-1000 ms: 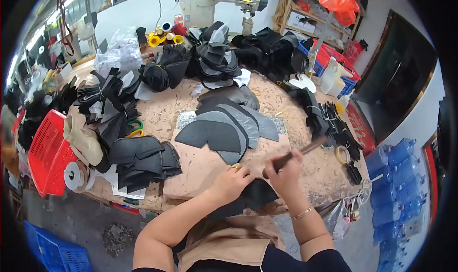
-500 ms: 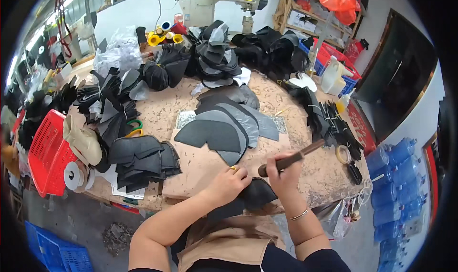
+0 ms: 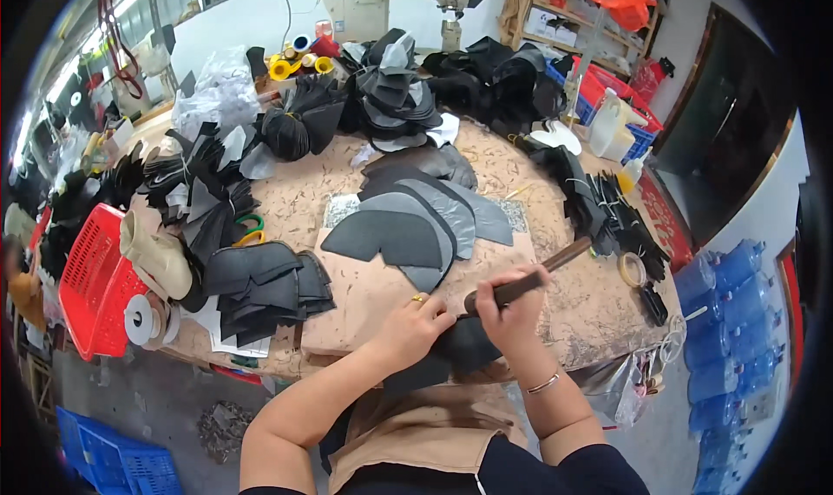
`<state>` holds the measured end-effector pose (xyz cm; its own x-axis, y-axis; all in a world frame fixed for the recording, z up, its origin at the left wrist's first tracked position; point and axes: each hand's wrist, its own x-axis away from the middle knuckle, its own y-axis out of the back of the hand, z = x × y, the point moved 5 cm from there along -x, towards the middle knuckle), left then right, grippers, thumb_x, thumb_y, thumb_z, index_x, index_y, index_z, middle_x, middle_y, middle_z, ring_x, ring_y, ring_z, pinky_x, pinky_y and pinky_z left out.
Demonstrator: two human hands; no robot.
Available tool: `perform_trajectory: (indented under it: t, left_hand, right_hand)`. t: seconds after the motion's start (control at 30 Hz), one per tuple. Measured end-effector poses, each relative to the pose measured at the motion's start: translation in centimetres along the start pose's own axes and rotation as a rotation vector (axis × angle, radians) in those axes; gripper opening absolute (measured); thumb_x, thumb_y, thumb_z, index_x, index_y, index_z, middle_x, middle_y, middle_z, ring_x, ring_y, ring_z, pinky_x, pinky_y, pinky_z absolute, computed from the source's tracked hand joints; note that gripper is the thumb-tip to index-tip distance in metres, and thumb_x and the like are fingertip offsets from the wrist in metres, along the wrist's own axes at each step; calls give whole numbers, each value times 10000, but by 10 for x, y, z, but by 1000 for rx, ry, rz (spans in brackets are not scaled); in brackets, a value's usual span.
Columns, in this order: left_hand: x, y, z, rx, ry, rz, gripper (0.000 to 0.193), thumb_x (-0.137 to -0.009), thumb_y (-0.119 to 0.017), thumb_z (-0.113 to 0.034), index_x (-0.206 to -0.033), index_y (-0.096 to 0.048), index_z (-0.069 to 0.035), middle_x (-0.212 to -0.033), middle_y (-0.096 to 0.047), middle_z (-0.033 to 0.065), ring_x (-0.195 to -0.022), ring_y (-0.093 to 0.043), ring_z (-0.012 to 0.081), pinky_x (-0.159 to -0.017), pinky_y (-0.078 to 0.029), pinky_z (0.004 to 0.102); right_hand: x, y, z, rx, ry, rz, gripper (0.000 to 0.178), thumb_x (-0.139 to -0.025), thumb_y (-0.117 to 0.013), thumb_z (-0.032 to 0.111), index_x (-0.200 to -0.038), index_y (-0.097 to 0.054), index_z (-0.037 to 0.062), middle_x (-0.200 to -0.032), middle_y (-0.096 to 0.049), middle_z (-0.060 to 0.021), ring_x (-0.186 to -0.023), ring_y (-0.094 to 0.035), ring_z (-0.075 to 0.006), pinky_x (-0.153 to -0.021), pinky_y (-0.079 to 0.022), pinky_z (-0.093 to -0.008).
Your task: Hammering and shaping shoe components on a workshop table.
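At the near edge of the table, my left hand [image 3: 413, 328] has its fingers bent and pressed together on the edge of a black shoe-upper piece [image 3: 462, 347]. That piece hangs toward my lap, partly hidden by my hands. My right hand [image 3: 514, 311] is closed around a dark brown hammer [image 3: 522, 287], its blunt end close to my left fingertips and its other end pointing away to the right. Just beyond my hands, grey and black cut pieces [image 3: 386, 238] lie overlapped on a pale work board [image 3: 347, 291].
Left of the board lies a stack of black pieces [image 3: 260, 282], near green- and orange-handled scissors [image 3: 252, 236], a beige shoe last [image 3: 158, 256] and a red basket [image 3: 95, 278]. Bundles of black pieces [image 3: 395, 104] line the back. A tape roll [image 3: 632, 269] lies right.
The hammer's blunt end has shifted slightly up and left, nearer my left fingers. My left hand stays on the black piece, and the whole view has shifted slightly.
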<state>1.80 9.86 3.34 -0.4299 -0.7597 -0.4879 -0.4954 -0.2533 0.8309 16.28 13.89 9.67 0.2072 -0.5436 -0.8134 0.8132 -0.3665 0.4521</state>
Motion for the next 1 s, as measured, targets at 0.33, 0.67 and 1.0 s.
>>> perform_trajectory:
  t: [0.33,0.67,1.0]
  left_hand:
    - [11,-1,11,103,93,57,193,-788,-606,-79,-977,-643,-100,-977,-589,77,-824,-611,290,-746,-504,401]
    - [-9,-10,12,-15,-48,73,195,-793,-600,-93,-983,-644,-106,-989,-594,76,-899,-599,281,-786,-496,376]
    - [-39,-27,3,69,-82,-28,168,-822,-575,-106,-973,-646,-84,-979,-587,73,-985,-573,261,-849,-473,368]
  right_hand:
    - [3,-12,-2,-8,69,144,140,-736,-730,155,-716,-605,96,-746,-623,-25,-719,-574,-250,-800,-362,-402]
    - [0,6,-10,113,45,27,137,-746,-732,155,-722,-625,72,-699,-587,-80,-755,-555,-302,-803,-384,-415]
    - [22,18,-58,211,-98,7,138,-753,-725,135,-752,-597,85,-741,-608,-61,-757,-562,-284,-805,-372,-398]
